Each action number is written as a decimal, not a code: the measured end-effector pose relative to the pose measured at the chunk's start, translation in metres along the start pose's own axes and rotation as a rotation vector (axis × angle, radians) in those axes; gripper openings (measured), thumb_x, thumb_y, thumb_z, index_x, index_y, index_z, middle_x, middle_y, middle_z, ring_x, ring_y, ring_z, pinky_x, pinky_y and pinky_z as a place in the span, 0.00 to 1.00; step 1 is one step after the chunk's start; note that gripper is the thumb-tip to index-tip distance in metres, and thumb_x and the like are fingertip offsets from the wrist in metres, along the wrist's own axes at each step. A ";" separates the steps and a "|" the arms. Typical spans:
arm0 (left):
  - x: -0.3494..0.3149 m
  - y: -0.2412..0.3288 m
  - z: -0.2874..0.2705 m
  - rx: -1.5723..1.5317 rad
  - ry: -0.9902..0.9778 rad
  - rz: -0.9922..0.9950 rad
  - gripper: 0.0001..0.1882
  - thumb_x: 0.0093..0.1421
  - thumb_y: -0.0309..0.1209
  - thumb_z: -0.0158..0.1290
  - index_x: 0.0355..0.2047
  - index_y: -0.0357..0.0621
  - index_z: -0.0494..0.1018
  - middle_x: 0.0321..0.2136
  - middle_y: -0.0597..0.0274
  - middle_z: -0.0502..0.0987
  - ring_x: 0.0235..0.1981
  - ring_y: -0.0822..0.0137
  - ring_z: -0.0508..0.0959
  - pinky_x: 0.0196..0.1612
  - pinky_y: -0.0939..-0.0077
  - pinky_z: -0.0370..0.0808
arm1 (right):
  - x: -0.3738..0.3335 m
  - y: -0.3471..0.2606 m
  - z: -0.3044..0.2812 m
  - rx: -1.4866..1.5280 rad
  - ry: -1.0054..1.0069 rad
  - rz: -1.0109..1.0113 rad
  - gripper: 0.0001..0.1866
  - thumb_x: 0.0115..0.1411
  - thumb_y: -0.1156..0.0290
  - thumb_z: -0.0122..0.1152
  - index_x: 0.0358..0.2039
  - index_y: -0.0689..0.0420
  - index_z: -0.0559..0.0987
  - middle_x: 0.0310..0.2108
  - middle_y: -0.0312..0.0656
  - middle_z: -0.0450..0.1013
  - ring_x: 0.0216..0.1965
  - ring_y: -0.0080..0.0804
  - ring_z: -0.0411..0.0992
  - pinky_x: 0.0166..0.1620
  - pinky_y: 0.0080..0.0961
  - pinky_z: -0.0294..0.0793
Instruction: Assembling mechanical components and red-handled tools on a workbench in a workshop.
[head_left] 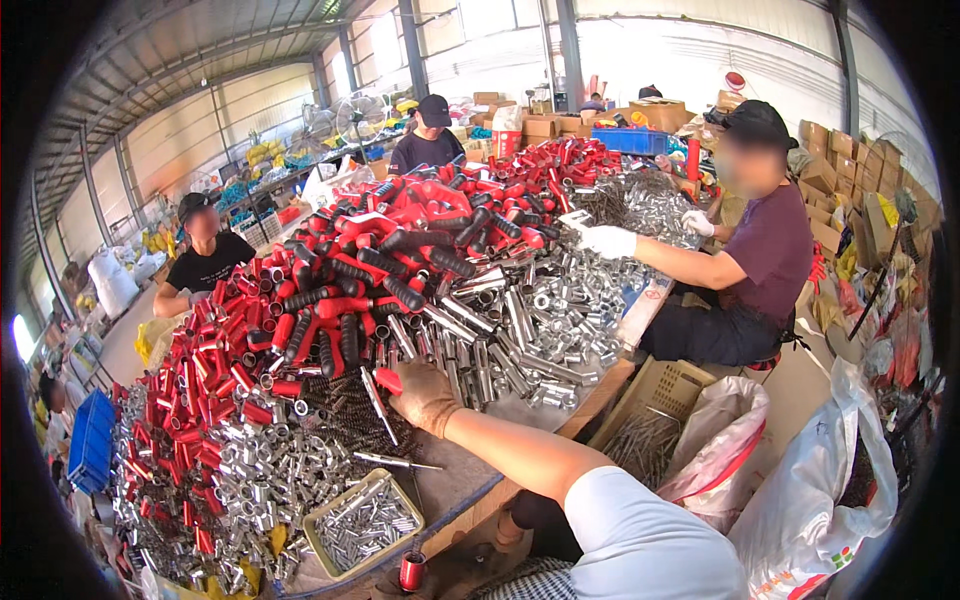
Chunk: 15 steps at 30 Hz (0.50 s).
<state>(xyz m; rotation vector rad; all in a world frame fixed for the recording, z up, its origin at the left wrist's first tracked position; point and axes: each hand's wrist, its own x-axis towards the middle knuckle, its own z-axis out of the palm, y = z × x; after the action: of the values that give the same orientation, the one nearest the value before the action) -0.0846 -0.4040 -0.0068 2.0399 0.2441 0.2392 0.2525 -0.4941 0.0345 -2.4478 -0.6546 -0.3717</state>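
My right hand [424, 400], in a brownish work glove, reaches over the near table edge. Its fingers are closed on a red piece [388, 380], whose full shape the glove hides. Just left of it a slim metal rod [379, 408] slants over a heap of dark coil springs [345, 420]. Beyond the glove lie silver metal tubes [463, 318] and a high mound of red tool bodies with black ribbed grips [405, 240]. A second rod with a thin tip [397, 461] lies nearer me. My left hand is not in view.
A tray of small metal pins [365, 527] stands at the near edge, by a red cylinder [412, 572]. Red sleeves [200, 400] and silver fittings [270, 465] heap leftward. A crate [655, 400] and sacks [815, 500] stand right. Co-workers sit around; one wears white gloves [608, 241].
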 end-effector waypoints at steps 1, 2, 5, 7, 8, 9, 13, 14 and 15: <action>-0.001 -0.002 0.001 0.015 -0.006 -0.022 0.12 0.56 0.23 0.59 0.41 0.39 0.73 0.30 0.68 0.73 0.32 0.74 0.70 0.36 0.78 0.70 | 0.006 0.003 0.006 0.148 -0.003 0.019 0.26 0.45 0.57 0.69 0.41 0.61 0.75 0.38 0.54 0.74 0.39 0.52 0.73 0.46 0.40 0.72; -0.002 -0.003 0.000 0.012 -0.011 -0.023 0.12 0.56 0.23 0.59 0.41 0.39 0.73 0.30 0.68 0.73 0.32 0.74 0.70 0.36 0.78 0.70 | 0.006 0.005 0.010 0.145 -0.004 0.023 0.26 0.45 0.57 0.69 0.41 0.61 0.75 0.38 0.54 0.74 0.39 0.52 0.73 0.46 0.40 0.72; -0.002 0.008 -0.002 0.016 -0.060 -0.048 0.13 0.56 0.24 0.60 0.42 0.38 0.74 0.32 0.67 0.74 0.33 0.74 0.71 0.38 0.77 0.71 | -0.001 0.000 0.020 0.275 0.071 -0.004 0.30 0.46 0.57 0.68 0.47 0.59 0.72 0.39 0.57 0.74 0.41 0.55 0.74 0.46 0.43 0.72; -0.005 0.011 -0.002 0.026 -0.036 -0.007 0.14 0.56 0.24 0.59 0.43 0.37 0.74 0.32 0.66 0.76 0.34 0.74 0.73 0.39 0.76 0.72 | -0.006 -0.010 0.029 0.300 -0.003 0.046 0.31 0.46 0.57 0.68 0.48 0.58 0.70 0.40 0.57 0.74 0.42 0.55 0.74 0.46 0.43 0.72; -0.005 0.006 -0.002 0.022 -0.027 -0.014 0.14 0.56 0.24 0.59 0.43 0.37 0.74 0.32 0.66 0.76 0.34 0.74 0.73 0.39 0.76 0.72 | -0.008 -0.016 0.032 0.326 -0.075 0.095 0.32 0.47 0.58 0.68 0.50 0.57 0.69 0.40 0.58 0.74 0.43 0.54 0.74 0.46 0.43 0.71; -0.003 -0.003 -0.001 0.007 -0.014 -0.003 0.14 0.56 0.24 0.58 0.44 0.37 0.74 0.33 0.66 0.76 0.35 0.74 0.73 0.39 0.76 0.72 | -0.005 -0.013 0.036 0.383 -0.139 0.068 0.36 0.47 0.57 0.67 0.56 0.48 0.64 0.40 0.56 0.74 0.43 0.57 0.73 0.46 0.42 0.72; -0.003 0.009 -0.012 0.082 -0.049 0.049 0.15 0.56 0.28 0.59 0.43 0.38 0.75 0.35 0.57 0.80 0.35 0.67 0.78 0.39 0.72 0.75 | -0.009 0.013 0.027 1.147 -0.044 0.191 0.15 0.53 0.65 0.61 0.39 0.58 0.78 0.30 0.41 0.77 0.32 0.34 0.74 0.38 0.32 0.73; 0.001 0.029 -0.019 0.070 -0.044 0.018 0.15 0.55 0.34 0.61 0.40 0.40 0.77 0.31 0.53 0.80 0.34 0.66 0.79 0.38 0.69 0.75 | -0.015 0.023 0.012 1.314 -0.134 0.281 0.12 0.53 0.66 0.61 0.36 0.60 0.79 0.28 0.39 0.76 0.31 0.29 0.73 0.36 0.29 0.73; 0.005 0.017 -0.024 0.146 -0.025 0.090 0.16 0.54 0.35 0.61 0.41 0.41 0.77 0.33 0.52 0.80 0.35 0.63 0.79 0.39 0.68 0.75 | -0.017 0.018 -0.005 1.398 -0.264 0.303 0.13 0.53 0.68 0.63 0.37 0.62 0.80 0.27 0.40 0.76 0.29 0.27 0.74 0.34 0.27 0.74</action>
<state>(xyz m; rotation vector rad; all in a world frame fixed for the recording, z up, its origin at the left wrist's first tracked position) -0.0852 -0.3903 0.0194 2.2003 0.1583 0.2577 0.2474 -0.5165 0.0239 -1.1888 -0.3863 0.4364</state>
